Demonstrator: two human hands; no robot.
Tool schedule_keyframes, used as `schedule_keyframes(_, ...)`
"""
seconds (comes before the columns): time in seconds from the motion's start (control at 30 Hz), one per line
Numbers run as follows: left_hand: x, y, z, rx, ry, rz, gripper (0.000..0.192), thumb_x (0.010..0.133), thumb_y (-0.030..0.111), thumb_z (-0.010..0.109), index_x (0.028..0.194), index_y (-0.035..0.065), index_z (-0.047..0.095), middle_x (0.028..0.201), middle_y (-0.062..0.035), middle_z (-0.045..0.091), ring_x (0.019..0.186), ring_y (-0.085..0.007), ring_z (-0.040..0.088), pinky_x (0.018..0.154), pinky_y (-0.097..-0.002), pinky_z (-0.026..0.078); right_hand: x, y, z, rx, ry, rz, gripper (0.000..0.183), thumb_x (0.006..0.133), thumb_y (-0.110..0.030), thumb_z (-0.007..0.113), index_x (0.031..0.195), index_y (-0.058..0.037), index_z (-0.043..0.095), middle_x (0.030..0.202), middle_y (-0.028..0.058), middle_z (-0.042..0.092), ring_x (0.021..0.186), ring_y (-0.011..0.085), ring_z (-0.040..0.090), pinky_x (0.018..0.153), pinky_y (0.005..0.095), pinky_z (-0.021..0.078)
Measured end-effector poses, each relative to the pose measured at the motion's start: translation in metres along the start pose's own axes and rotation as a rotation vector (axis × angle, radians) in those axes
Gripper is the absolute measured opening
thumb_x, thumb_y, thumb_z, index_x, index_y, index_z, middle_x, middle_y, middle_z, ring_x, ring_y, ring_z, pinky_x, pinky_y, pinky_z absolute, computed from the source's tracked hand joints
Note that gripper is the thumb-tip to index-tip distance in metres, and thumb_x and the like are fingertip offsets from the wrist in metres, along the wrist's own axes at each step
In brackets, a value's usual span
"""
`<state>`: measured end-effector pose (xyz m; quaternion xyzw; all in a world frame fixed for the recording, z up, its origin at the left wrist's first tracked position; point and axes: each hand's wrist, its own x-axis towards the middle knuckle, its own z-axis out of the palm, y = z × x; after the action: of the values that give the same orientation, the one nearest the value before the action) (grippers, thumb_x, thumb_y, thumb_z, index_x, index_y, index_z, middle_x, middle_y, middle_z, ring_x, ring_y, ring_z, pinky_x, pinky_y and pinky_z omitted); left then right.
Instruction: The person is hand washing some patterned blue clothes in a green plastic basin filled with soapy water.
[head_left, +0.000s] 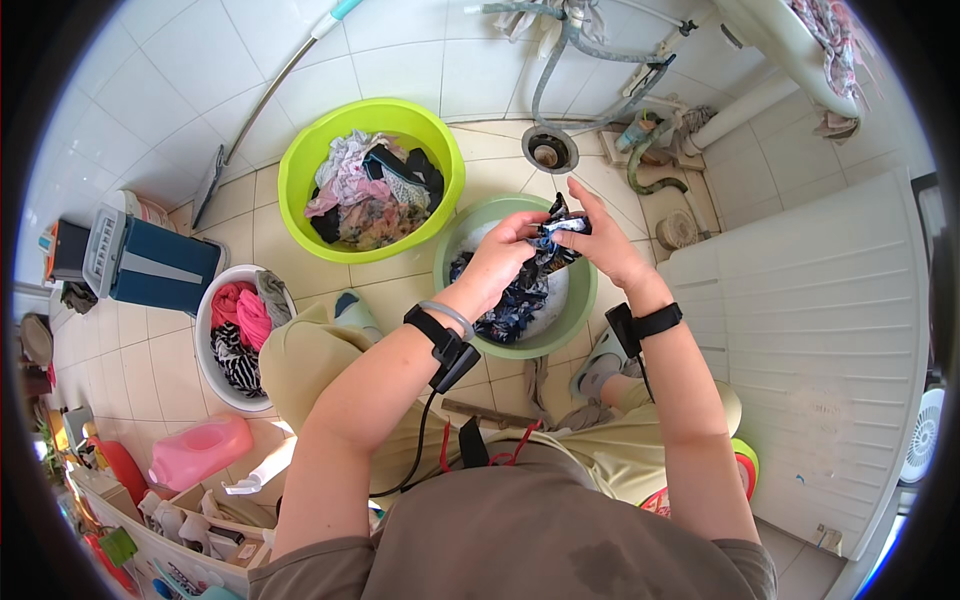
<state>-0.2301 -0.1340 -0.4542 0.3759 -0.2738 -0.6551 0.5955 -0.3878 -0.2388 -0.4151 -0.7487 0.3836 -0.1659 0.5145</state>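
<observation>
Between my feet stands a pale green plastic basin (577, 315) with whitish, sudsy water in it. A dark, blue-and-white patterned garment (517, 300) lies partly in that water, and a bunched part of it is raised above the basin. My left hand (504, 259) pinches this raised cloth from the left. On its other side, my right hand (606, 236) has the thumb on the cloth, while the fingers point up and away. How the cloth sits behind the right thumb is partly hidden.
A lime-green tub (300, 225) of wet clothes stands ahead to the left. Nearer left is a white basin (206, 360) with pink and striped clothes. A floor drain (550, 150) lies beyond my hands. At right stands a white ribbed appliance panel (810, 337). A pink jug (202, 450) lies at lower left.
</observation>
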Motion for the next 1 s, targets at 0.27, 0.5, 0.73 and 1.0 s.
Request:
schedule_keyframes(0.27, -0.002, -0.004, 0.011, 0.206, 0.270, 0.075, 0.050, 0.086, 0.006, 0.056, 0.131, 0.0056, 0.035, 0.114, -0.0101, 0.052, 0.106, -0.0154, 0.050, 0.090, -0.0286, 0.042, -0.010, -0.030, 0.006, -0.143, -0.267, -0.022, 0.061, 0.075, -0.003, 0.070, 0.132, -0.0081, 0.049, 0.111, 0.0095, 0.060, 0.101, 0.0181, 0.056, 0.091, 0.0296, 0.0436)
schedule_keyframes(0.5, -0.010, 0.014, 0.009, 0.284, 0.007, 0.004, 0.046, 0.092, 0.027, 0.059, 0.126, -0.0011, 0.047, 0.112, -0.0070, 0.058, 0.103, -0.0121, 0.053, 0.091, -0.0268, 0.041, -0.014, -0.080, -0.022, -0.154, -0.089, -0.073, 0.028, 0.084, -0.011, 0.067, 0.108, 0.0008, 0.063, 0.098, 0.0060, 0.064, 0.091, 0.0132, 0.057, 0.085, 0.0274, 0.0450)
schedule_keyframes(0.73, 0.002, 0.011, 0.010, 0.467, -0.126, 0.063, 0.075, 0.080, 0.022, 0.076, 0.137, 0.0006, 0.033, 0.124, -0.0075, 0.053, 0.113, -0.0154, 0.049, 0.098, -0.0317, 0.040, -0.025, -0.174, -0.066, -0.131, 0.151, -0.151, 0.033, 0.083, -0.022, 0.069, 0.106, 0.0012, 0.065, 0.088, 0.0040, 0.066, 0.080, 0.0097, 0.058, 0.077, 0.0261, 0.0465)
schedule_keyframes(1.0, -0.001, -0.026, 0.008, 0.663, -0.077, 0.063, 0.065, 0.077, 0.020, 0.075, 0.129, -0.0008, 0.043, 0.117, -0.0121, 0.060, 0.105, -0.0204, 0.056, 0.095, -0.0317, 0.041, -0.047, -0.241, -0.097, 0.192, 0.313, -0.304, 0.024, 0.085, -0.006, 0.064, 0.107, 0.0043, 0.063, 0.085, 0.0061, 0.067, 0.072, 0.0134, 0.063, 0.066, 0.0253, 0.0505)
